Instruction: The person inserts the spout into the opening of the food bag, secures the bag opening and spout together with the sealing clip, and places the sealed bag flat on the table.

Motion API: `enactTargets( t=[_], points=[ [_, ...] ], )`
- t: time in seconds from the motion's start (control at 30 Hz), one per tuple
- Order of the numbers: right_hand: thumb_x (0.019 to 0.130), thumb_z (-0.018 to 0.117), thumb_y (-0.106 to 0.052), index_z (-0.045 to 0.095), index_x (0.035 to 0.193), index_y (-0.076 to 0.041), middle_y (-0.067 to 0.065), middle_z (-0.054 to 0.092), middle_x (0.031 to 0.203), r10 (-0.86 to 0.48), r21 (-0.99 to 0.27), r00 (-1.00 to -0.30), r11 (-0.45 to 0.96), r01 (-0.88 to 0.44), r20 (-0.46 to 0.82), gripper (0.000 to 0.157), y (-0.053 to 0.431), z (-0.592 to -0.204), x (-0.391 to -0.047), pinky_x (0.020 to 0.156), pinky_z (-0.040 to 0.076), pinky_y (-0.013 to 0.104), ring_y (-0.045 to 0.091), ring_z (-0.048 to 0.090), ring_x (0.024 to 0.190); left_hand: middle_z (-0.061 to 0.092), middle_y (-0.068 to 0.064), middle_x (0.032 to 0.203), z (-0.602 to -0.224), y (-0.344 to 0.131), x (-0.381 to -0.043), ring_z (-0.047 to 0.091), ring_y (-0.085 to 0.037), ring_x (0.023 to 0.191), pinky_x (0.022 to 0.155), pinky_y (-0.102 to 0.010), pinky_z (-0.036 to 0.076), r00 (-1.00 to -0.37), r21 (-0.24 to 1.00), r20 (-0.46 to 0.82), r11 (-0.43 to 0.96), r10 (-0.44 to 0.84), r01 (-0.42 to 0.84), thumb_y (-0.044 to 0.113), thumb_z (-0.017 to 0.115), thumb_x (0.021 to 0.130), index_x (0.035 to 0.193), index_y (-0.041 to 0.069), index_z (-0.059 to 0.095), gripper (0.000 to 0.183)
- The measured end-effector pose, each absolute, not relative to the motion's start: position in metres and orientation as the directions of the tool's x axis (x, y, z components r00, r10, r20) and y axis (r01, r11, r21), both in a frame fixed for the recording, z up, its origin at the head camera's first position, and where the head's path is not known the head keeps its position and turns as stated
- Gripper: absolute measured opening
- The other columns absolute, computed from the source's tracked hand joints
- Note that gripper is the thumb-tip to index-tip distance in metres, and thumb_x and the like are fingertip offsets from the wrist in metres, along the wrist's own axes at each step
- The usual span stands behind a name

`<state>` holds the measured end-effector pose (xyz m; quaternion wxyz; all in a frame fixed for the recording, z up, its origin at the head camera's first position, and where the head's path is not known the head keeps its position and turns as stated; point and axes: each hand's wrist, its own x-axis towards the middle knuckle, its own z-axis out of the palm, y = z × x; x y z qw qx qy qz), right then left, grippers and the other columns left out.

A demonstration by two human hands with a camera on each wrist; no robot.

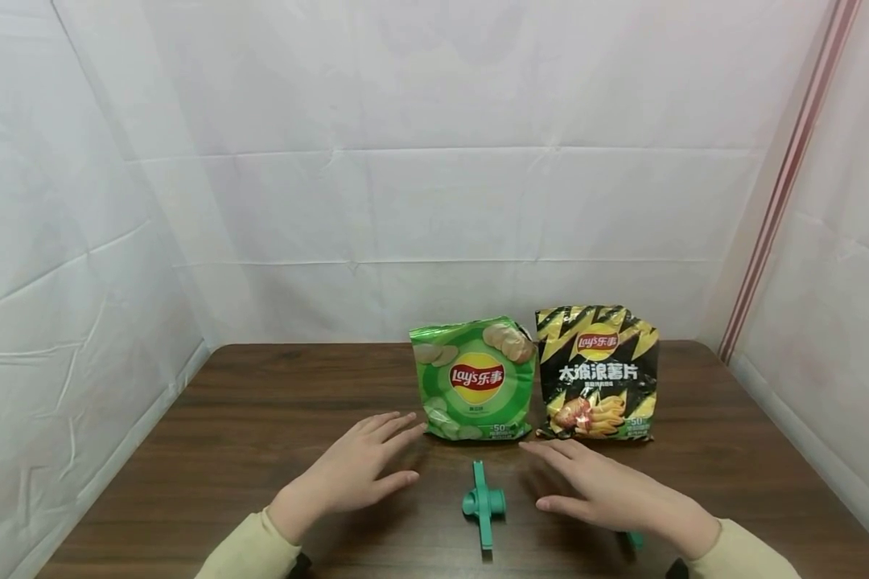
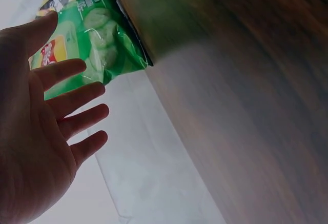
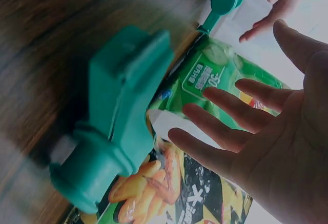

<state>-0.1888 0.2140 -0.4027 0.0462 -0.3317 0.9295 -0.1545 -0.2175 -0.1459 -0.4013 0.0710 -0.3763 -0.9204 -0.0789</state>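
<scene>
My left hand [image 1: 358,468], fingers spread and straight, hovers over the table just left of a green bag of Lay's potato chips [image 1: 478,382]. The right hand [image 1: 601,485] is likewise outstretched with nothing in it, in front of a black-and-yellow Lay's chip bag [image 1: 597,374]. Both bags stand upright side by side. Between the hands lies a green bag clip with a round spout [image 1: 483,504]. A second green spout clip [image 3: 120,101] looms large in the right wrist view; in the head view the right forearm mostly hides it.
The dark wooden table [image 1: 282,386] reaches back to a white cloth backdrop [image 1: 434,209]. White cloth also hangs at the left and right sides, with a red stripe [image 1: 789,185] near the right corner.
</scene>
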Motion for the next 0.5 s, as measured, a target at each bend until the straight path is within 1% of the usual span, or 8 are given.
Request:
enactTargets(
  t=[0.17, 0.37, 0.5],
  points=[
    [0.094, 0.049, -0.053, 0.034, 0.147, -0.024, 0.005, 0.046, 0.141, -0.653, -0.328, -0.758, 0.715, -0.617, 0.001, 0.063, 0.209, -0.403, -0.188, 0.097, 0.045, 0.047, 0.024, 0.047, 0.127, 0.042, -0.006, 0.147, -0.402, -0.142, -0.218, 0.037, -0.024, 0.137, 0.109, -0.048, 0.032, -0.696, 0.084, 0.185, 0.694, 0.694, 0.715, 0.048, 0.052, 0.094, 0.145, 0.018, 0.041, 0.06],
    [0.094, 0.049, -0.053, 0.036, 0.146, -0.018, 0.004, 0.047, 0.14, -0.68, -0.344, -0.733, 0.694, -0.633, -0.022, 0.064, 0.202, -0.406, -0.189, 0.096, 0.046, 0.045, 0.023, 0.048, 0.126, 0.042, -0.007, 0.148, -0.401, -0.137, -0.218, 0.036, -0.025, 0.137, 0.11, -0.047, 0.032, -0.687, 0.092, 0.164, 0.683, 0.707, 0.725, 0.049, 0.05, 0.095, 0.145, 0.019, 0.041, 0.059],
    [0.094, 0.048, -0.055, 0.037, 0.146, -0.017, 0.003, 0.047, 0.139, -0.687, -0.347, -0.725, 0.692, -0.633, -0.048, 0.065, 0.197, -0.407, -0.19, 0.095, 0.047, 0.043, 0.022, 0.049, 0.125, 0.042, -0.008, 0.147, -0.4, -0.135, -0.218, 0.037, -0.027, 0.137, 0.109, -0.048, 0.032, -0.684, 0.106, 0.155, 0.676, 0.713, 0.729, 0.049, 0.05, 0.095, 0.145, 0.019, 0.04, 0.06]
  ],
)
